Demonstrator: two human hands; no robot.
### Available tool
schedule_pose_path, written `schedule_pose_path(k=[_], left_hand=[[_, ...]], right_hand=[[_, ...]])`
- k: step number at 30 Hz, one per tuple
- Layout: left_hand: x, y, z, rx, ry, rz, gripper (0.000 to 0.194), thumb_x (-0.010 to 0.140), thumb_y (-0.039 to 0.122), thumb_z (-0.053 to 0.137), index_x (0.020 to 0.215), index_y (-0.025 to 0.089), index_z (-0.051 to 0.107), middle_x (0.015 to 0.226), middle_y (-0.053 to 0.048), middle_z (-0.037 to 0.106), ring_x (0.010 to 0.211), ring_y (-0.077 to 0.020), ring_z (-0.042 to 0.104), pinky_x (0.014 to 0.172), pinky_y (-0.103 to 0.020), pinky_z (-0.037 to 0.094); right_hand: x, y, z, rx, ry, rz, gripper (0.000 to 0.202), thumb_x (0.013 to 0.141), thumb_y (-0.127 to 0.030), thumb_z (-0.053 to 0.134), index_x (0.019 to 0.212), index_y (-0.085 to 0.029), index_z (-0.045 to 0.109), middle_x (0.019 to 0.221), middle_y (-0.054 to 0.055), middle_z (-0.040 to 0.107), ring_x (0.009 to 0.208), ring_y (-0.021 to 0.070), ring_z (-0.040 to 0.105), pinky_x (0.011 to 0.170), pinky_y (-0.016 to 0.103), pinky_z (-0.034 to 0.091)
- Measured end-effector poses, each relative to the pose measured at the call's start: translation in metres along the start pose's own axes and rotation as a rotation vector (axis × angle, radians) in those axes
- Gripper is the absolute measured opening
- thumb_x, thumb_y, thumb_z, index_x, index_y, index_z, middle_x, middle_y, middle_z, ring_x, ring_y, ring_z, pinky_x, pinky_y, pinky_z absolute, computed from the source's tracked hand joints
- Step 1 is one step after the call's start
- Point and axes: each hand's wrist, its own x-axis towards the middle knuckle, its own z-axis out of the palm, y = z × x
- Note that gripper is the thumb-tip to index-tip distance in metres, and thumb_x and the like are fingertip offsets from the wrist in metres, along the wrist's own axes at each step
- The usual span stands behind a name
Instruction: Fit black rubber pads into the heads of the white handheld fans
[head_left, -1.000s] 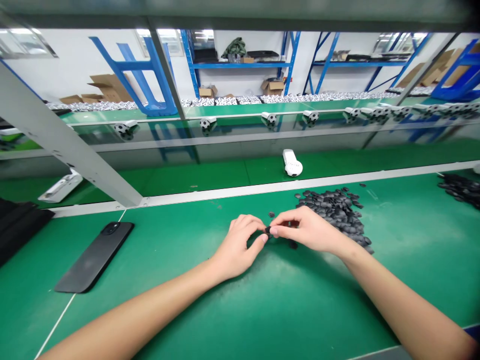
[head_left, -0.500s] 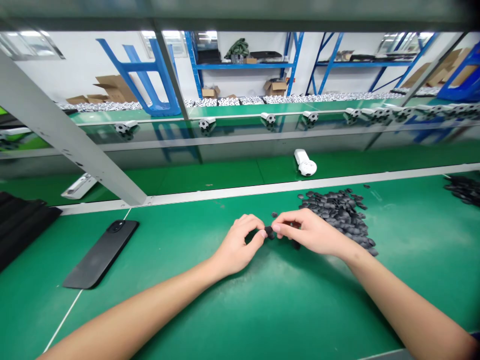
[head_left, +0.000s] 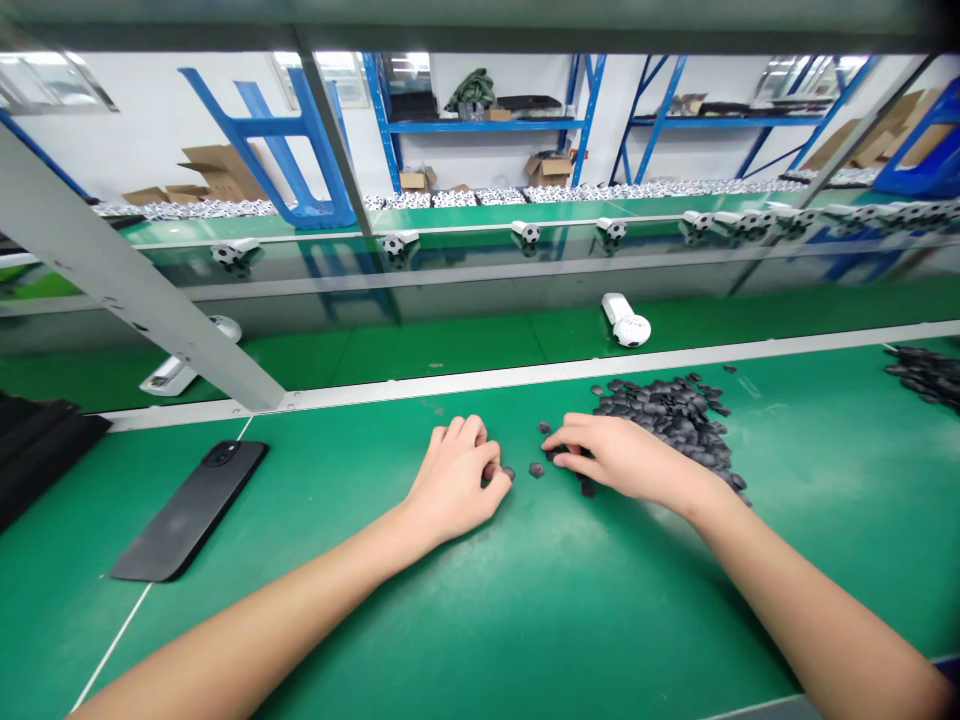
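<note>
Black pentagonal pieces [head_left: 664, 425] lie heaped on a green worktable [head_left: 450, 640] beside a worker's right hand [head_left: 619, 455], whose thumb and forefinger reach down to a dark piece; whether they pinch it cannot be told. The left hand [head_left: 457, 480], fingers curled, has another piece [head_left: 509, 473] at its fingertips, its grip likewise unclear. A loose piece [head_left: 536, 469] rests between the hands. At left lies a black smartphone [head_left: 191, 510], while beyond the pale rail [head_left: 450, 383] a white device [head_left: 626, 320] sits on a green conveyor belt [head_left: 480, 350].
</note>
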Motion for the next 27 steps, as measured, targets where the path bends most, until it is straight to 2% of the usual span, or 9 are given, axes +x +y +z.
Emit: schedule_pose_path(k=[3,6,11,15,20,24,27], left_hand=[[0.001,-0.003,-0.001,-0.041,0.019,-0.024,0.018,0.094,0.029,0.058,0.079,0.019,0.057,0.099,-0.006,0.054,0.096,-0.024,0.051,0.084,-0.043,0.039],[-0.001,-0.001,-0.004,-0.141,0.071,0.016,0.008,0.097,0.026,0.054,0.093,0.02,0.059,0.104,-0.005,0.054,0.1,-0.0228,0.053,0.089,-0.043,0.039],[-0.007,0.005,-0.007,-0.252,0.096,0.151,0.015,0.102,0.032,0.054,0.112,0.022,0.059,0.11,-0.006,0.06,0.106,-0.0232,0.054,0.093,-0.043,0.037],[-0.009,0.007,-0.008,-0.273,0.07,0.237,0.019,0.107,0.033,0.045,0.108,0.02,0.059,0.102,-0.005,0.063,0.095,-0.0213,0.053,0.086,-0.041,0.036],[-0.009,0.006,-0.007,-0.232,0.079,0.274,0.029,0.108,0.027,0.037,0.087,0.018,0.055,0.081,-0.003,0.056,0.078,-0.0182,0.047,0.079,-0.039,0.035],[-0.008,0.006,-0.005,-0.214,0.089,0.302,0.028,0.106,0.026,0.039,0.083,0.018,0.054,0.076,-0.002,0.054,0.074,-0.0174,0.046,0.077,-0.039,0.035],[-0.008,0.006,-0.004,-0.166,0.107,0.314,0.028,0.105,0.026,0.041,0.082,0.018,0.055,0.075,-0.002,0.055,0.073,-0.0175,0.046,0.077,-0.039,0.035]], right_hand=[[0.001,0.001,0.001,0.042,0.028,0.009,0.013,0.102,-0.029,0.063,0.111,-0.026,0.072,0.099,0.001,0.071,0.08,0.0186,0.065,0.07,0.029,0.045],[0.003,-0.001,0.001,0.197,0.023,0.038,0.007,0.099,-0.028,0.067,0.096,-0.023,0.07,0.081,-0.001,0.069,0.072,0.0165,0.062,0.066,0.028,0.044],[0.006,-0.019,0.006,0.78,0.041,0.091,0.017,0.095,-0.037,0.073,0.093,-0.02,0.069,0.082,0.0,0.073,0.071,0.0148,0.065,0.063,0.025,0.05],[0.006,-0.035,0.015,1.069,0.023,0.117,0.023,0.091,-0.038,0.079,0.096,-0.017,0.072,0.083,0.004,0.077,0.08,0.0171,0.072,0.073,0.026,0.057],[0.006,-0.039,0.021,1.119,-0.004,0.149,0.027,0.091,-0.041,0.078,0.101,-0.015,0.076,0.088,0.008,0.08,0.085,0.0205,0.077,0.078,0.029,0.061],[0.006,-0.039,0.024,1.082,0.007,0.155,0.026,0.093,-0.04,0.074,0.099,-0.015,0.077,0.085,0.007,0.079,0.082,0.0202,0.076,0.075,0.028,0.061],[0.005,-0.044,0.026,0.952,0.059,0.148,0.02,0.094,-0.035,0.071,0.094,-0.016,0.076,0.078,0.004,0.077,0.074,0.0177,0.073,0.07,0.027,0.059]])
